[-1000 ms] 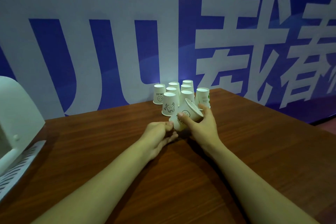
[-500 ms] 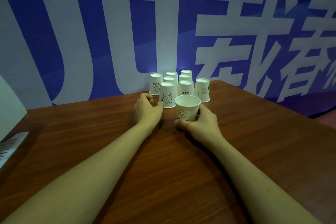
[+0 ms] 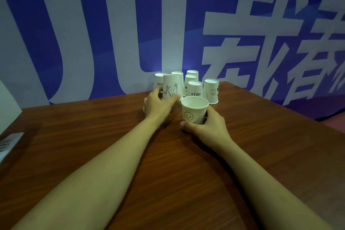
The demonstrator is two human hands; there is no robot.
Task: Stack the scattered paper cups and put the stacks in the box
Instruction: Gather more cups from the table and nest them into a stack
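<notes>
A white smiley-face cup (image 3: 194, 111) stands mouth up on the wooden table (image 3: 93, 136), and my right hand (image 3: 209, 125) grips it near its base. My left hand (image 3: 158, 105) grips the bottom rim of an upside-down cup with a bear drawing (image 3: 171, 86), which is lifted and slightly tilted. Behind them several more white paper cups (image 3: 195, 88) stand upside down in a cluster near the table's far edge, one with green print (image 3: 211, 90) at the right.
A blue and white banner (image 3: 112, 33) rises right behind the cups. A white box-like object (image 3: 9, 110) with a slotted part shows at the left edge of the frame. Bare wooden tabletop lies between my forearms and to the right.
My right hand turned the smiley cup from tilted to upright and set it on the table. My left hand reached forward, took the bear cup and lifted it.
</notes>
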